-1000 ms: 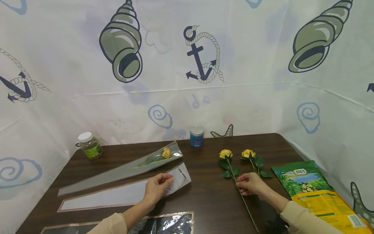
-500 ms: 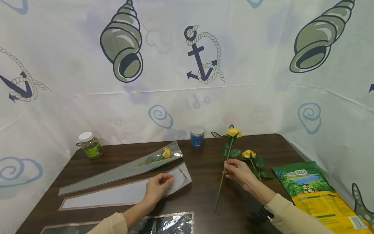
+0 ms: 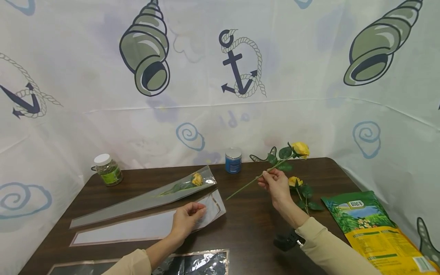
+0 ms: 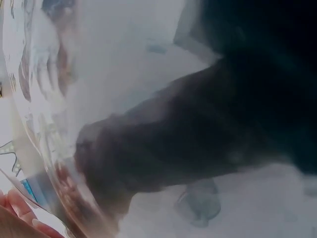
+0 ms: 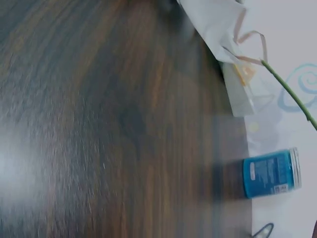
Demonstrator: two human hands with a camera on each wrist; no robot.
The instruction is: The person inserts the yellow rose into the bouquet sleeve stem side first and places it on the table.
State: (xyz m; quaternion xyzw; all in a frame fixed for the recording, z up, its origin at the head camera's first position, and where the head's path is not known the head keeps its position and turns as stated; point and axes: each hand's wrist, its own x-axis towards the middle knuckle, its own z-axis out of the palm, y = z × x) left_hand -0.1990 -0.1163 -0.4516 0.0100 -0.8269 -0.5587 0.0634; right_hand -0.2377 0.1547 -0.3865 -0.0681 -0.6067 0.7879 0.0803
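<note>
My right hand (image 3: 277, 188) pinches the stem of a yellow rose (image 3: 300, 150) above the table, bloom up to the right and stem end down to the left. In the right wrist view only the green stem (image 5: 290, 92) shows, at the upper right. My left hand (image 3: 186, 222) pinches the raised wide end of a white flower sleeve (image 3: 130, 228) lying on the table. The left wrist view is mostly filled by glossy reflecting film, with my left fingers (image 4: 20, 206) at the lower left. A second yellow rose (image 3: 295, 181) lies beyond my right wrist, partly hidden by it.
Behind the white sleeve lies a grey sleeve (image 3: 137, 200) with a yellow rose inside. A dark clear-film sleeve (image 3: 203, 263) is at the front edge. At the back stand a blue jar (image 3: 233, 162) and a white-lidded jar (image 3: 109, 172); a green-yellow bag (image 3: 374, 233) lies right.
My right hand has lifted the rose and moved left and away from me. The rose has turned, its bloom now to the right and its stem end toward the white sleeve. My left hand stays put.
</note>
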